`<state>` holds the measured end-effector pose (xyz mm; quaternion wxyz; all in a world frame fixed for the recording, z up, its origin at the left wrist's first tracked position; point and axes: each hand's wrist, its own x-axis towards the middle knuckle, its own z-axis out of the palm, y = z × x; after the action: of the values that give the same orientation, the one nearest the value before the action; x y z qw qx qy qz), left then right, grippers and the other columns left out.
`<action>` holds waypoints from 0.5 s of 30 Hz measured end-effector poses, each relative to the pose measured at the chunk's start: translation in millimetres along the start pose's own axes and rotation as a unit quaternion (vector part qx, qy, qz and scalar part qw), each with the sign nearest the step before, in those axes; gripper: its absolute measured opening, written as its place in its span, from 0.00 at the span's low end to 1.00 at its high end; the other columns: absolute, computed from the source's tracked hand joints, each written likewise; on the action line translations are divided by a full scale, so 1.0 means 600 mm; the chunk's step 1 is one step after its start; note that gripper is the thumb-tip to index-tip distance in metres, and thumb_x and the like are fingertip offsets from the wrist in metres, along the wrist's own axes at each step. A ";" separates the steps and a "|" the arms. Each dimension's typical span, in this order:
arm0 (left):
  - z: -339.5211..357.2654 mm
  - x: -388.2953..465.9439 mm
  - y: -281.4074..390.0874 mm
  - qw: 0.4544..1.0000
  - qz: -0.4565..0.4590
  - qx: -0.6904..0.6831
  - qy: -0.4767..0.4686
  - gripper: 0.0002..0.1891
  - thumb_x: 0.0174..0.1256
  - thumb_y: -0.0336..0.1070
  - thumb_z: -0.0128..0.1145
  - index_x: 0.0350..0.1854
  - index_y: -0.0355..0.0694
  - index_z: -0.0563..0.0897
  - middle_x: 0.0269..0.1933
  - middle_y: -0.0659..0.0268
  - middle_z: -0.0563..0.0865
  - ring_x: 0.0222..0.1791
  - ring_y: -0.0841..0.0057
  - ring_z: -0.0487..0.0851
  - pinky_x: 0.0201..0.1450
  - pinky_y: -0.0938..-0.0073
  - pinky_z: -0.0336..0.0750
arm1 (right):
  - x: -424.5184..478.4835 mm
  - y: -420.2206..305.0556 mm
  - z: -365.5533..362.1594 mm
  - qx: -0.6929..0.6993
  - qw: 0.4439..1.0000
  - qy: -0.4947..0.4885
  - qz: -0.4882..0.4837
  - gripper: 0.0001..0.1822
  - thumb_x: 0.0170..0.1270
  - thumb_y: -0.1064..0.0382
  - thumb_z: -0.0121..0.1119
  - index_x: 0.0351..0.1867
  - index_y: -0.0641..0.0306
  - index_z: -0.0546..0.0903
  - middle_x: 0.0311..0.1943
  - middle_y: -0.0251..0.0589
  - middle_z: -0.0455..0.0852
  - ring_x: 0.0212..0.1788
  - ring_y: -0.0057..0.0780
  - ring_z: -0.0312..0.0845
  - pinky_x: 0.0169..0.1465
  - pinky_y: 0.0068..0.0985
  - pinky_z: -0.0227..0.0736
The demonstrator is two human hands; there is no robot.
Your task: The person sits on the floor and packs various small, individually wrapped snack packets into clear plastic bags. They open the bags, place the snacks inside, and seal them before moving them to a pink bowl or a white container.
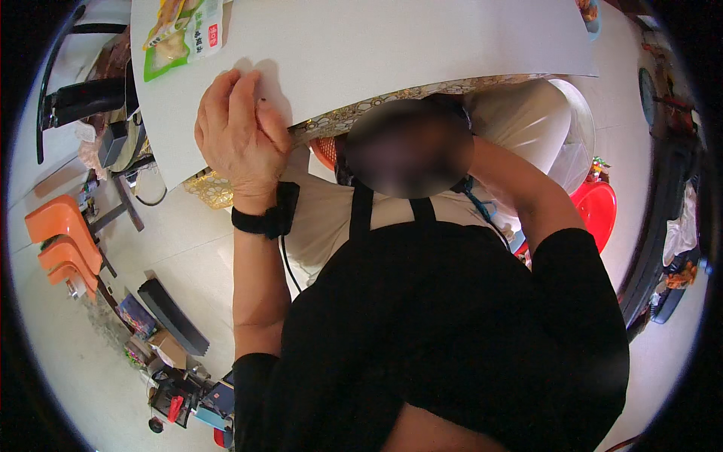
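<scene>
My left hand (243, 124) rests palm down near the edge of a white tabletop (395, 51). Its fingers are slightly bent and grip nothing. Just beyond the fingertips lies a green and white food pouch (195, 34) that bears writing. A black wrist strap (257, 220) with a small box on it circles that wrist, and a black cable hangs down from it. My right forearm (508, 175) reaches in towards my lap below the table edge. A blurred round patch covers my right hand, so what it holds or touches is hidden.
A gold-patterned cloth (339, 116) shows under the tabletop's edge. At the far right corner stands a light blue bowl (591, 22). A red plastic stool (599, 214) is to my right. Stacked orange chairs (65, 231) and a long black box (174, 316) are at left.
</scene>
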<state>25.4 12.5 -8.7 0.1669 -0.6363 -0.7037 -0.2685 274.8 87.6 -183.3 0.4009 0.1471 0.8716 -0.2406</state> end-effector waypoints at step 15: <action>-0.002 0.005 0.004 1.000 0.023 0.014 0.010 0.15 0.58 0.35 0.50 0.47 0.44 0.83 0.51 0.61 0.83 0.51 0.61 0.80 0.53 0.63 0.73 | 0.143 0.002 0.129 0.056 0.987 0.058 -0.140 0.15 0.51 0.56 0.60 0.39 0.56 0.86 0.37 0.48 0.87 0.43 0.47 0.83 0.45 0.42 0.76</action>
<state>27.3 14.3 -6.0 0.1887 -0.6474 -0.6907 -0.2611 269.9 52.6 -293.2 0.3030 0.0598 0.8906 -0.3337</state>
